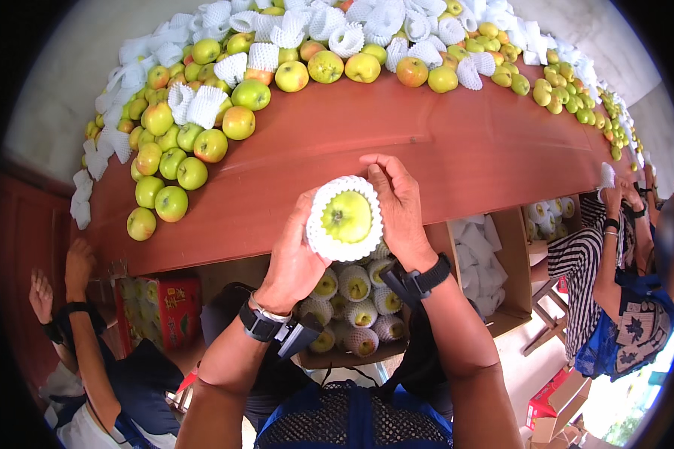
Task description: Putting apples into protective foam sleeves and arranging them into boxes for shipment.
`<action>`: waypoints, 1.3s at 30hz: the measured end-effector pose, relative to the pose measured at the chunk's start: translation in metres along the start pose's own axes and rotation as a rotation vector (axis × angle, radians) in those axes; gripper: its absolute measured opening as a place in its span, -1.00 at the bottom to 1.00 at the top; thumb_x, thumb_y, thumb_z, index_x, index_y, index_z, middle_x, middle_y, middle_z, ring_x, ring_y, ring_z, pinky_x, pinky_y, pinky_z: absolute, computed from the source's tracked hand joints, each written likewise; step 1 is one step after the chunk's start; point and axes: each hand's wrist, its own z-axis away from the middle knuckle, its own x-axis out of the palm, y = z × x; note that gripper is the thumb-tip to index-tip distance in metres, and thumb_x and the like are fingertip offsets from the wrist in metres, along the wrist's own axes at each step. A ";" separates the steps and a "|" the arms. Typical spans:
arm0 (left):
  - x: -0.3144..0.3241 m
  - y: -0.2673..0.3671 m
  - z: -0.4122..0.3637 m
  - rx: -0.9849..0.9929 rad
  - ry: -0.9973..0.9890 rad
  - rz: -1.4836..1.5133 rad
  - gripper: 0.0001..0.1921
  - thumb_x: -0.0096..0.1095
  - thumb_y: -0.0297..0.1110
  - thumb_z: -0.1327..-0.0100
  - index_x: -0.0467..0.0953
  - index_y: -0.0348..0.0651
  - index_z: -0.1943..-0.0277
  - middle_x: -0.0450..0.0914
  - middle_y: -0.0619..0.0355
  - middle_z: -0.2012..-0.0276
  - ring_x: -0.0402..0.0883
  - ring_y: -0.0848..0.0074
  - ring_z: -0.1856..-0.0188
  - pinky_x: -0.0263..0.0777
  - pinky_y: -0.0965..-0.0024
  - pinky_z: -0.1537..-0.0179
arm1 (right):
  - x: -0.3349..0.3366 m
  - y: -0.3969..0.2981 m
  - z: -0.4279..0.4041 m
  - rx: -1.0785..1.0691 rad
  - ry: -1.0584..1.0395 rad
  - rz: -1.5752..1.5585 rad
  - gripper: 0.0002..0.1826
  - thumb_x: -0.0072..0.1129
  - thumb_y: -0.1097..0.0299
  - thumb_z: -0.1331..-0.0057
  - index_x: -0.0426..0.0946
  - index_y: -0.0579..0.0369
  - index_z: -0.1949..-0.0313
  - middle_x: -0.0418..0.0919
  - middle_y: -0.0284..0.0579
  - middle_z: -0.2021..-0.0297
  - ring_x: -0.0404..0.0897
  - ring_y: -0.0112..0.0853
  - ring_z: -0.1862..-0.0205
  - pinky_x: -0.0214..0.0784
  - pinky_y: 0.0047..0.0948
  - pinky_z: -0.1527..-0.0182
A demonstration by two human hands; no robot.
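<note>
A green apple (348,217) sits in a white foam net sleeve (316,236), its end showing through the sleeve's scalloped opening. My left hand (292,258) grips the sleeved apple from the left and below, above the near edge of the table. On its other side, my right hand (401,210) is close against the sleeve. Its thumb and forefinger are bent near each other, beyond the sleeve's upper right rim, and its other fingers are hidden. Below both hands, a cardboard box (351,361) holds several apples in foam nets (356,286).
Loose apples (168,163) and empty foam nets (292,28) line the far side of the red-brown table (337,123). A carton of white foam pieces (511,280) stands right. Co-workers' hands (78,266) show at left and right. A red apple carton (171,311) stands lower left.
</note>
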 end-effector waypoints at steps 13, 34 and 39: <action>0.010 0.004 0.000 0.914 0.166 -1.279 -0.29 0.26 -0.27 -0.17 0.04 -0.23 -0.30 0.28 -0.11 -0.19 0.34 0.23 -0.18 0.21 0.25 -0.20 | 0.025 -0.010 0.022 0.431 -0.151 -0.825 -0.46 -0.13 -0.07 -0.38 0.29 0.13 -0.11 0.43 -0.12 0.00 0.42 -0.35 -0.05 0.26 -0.30 -0.10; 0.013 -0.001 -0.003 0.876 0.106 -1.303 -0.29 0.51 -0.29 0.19 0.33 -0.26 -0.08 0.46 -0.03 -0.04 0.30 0.08 -0.23 0.13 0.11 -0.25 | 0.037 0.009 0.038 0.598 -0.084 -1.265 -0.53 -0.28 -0.04 -0.39 0.42 0.07 0.04 0.54 -0.19 0.13 0.52 -0.33 0.06 0.34 -0.31 -0.05; 0.001 -0.009 -0.005 0.885 0.067 -1.098 -0.40 0.42 -0.42 0.12 0.34 -0.28 -0.04 0.46 -0.06 -0.03 0.41 0.26 -0.13 0.27 0.23 -0.15 | 0.039 0.011 0.045 0.547 -0.130 -1.275 -0.56 -0.29 -0.01 -0.40 0.40 0.08 0.06 0.52 -0.22 0.15 0.50 -0.40 0.08 0.34 -0.37 -0.04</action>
